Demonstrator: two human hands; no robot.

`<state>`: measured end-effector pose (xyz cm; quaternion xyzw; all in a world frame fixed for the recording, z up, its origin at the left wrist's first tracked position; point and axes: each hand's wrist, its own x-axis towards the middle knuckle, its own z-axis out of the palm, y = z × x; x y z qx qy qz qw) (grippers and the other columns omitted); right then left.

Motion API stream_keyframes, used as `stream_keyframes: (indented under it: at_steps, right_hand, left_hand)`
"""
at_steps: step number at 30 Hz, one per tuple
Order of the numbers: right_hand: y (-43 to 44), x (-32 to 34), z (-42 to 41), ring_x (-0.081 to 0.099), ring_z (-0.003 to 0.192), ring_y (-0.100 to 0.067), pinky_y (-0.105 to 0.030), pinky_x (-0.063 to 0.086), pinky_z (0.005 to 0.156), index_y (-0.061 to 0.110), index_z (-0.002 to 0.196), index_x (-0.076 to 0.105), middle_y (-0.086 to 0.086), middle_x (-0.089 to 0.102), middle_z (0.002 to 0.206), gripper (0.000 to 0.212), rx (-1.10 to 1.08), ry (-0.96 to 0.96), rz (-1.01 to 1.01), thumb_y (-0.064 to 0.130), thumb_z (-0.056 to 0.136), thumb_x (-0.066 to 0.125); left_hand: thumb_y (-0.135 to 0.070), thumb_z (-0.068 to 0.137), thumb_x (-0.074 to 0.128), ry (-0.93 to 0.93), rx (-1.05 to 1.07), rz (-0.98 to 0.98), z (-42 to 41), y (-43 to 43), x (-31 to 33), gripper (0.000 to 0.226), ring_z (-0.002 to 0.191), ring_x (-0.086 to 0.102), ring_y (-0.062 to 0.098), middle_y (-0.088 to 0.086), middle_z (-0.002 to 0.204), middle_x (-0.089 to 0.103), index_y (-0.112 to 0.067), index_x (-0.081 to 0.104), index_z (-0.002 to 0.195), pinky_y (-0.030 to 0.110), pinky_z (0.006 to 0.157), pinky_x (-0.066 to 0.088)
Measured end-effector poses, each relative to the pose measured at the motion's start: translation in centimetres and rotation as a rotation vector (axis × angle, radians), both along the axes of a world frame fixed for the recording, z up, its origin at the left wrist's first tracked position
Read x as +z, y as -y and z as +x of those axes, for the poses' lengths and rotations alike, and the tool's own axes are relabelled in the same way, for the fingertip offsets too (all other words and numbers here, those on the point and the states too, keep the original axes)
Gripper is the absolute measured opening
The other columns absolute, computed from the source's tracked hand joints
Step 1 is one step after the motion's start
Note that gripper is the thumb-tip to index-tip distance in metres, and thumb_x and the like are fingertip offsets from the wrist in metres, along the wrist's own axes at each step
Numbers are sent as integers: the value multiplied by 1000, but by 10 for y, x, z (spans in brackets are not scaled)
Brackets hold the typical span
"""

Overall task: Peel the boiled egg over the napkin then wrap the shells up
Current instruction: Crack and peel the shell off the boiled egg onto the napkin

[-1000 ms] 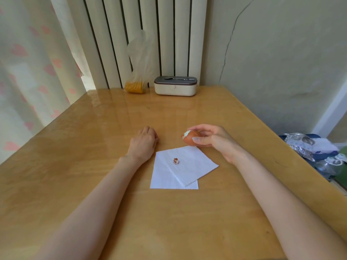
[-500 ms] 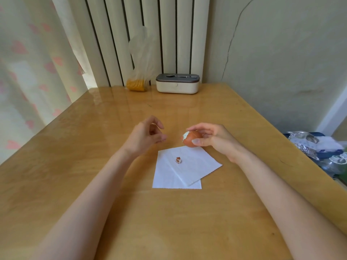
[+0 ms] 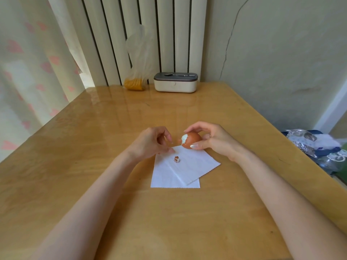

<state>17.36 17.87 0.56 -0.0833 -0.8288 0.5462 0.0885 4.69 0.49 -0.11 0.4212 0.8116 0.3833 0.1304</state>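
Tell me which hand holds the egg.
The right hand grips the egg, which is partly peeled at its tip. The left hand holds nothing; its curled fingers hover beside the egg, over the napkin edge.

Right hand (image 3: 216, 142) holds the part-peeled egg (image 3: 192, 139) over the napkin (image 3: 180, 171); left hand (image 3: 150, 142) close beside, seemingly empty

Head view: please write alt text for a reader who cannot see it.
The right hand holds a barely peeled brown egg over the far edge of a white napkin on a table, the left hand close by. Shell bits lie on the napkin.
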Motion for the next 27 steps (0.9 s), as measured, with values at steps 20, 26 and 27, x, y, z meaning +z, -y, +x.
stream_keyframes:
  at_steps: [20, 26, 27]
  right_hand:
    - [22, -20, -12, 61, 98, -16, -29, 52, 82, 21, 94, 60, 3, 65, 108, 44, -46, -166, 174, -1, 61, 78]
    - [24, -24, -16, 53, 87, 13, -5, 39, 73, 11, 93, 63, 15, 58, 94, 44, 35, -114, 335, -5, 55, 80]
    - [24, -25, -17, 54, 90, 7, -7, 40, 75, 12, 95, 64, 12, 60, 97, 45, 34, -120, 355, -4, 56, 80]
  left_hand:
    - [-19, 80, 65, -415, 207, -157, -20, 1, -22, 10, 91, 52, 23, 0, 94, 64, -18, 60, 87, 32, 70, 39]
    - [-17, 79, 65, -408, 214, -121, -21, 1, -24, 10, 91, 53, 24, 2, 93, 63, -17, 61, 88, 36, 72, 44]
    - [-17, 79, 65, -406, 213, -113, -21, 1, -25, 11, 91, 53, 24, 2, 93, 62, -17, 61, 89, 36, 72, 44]
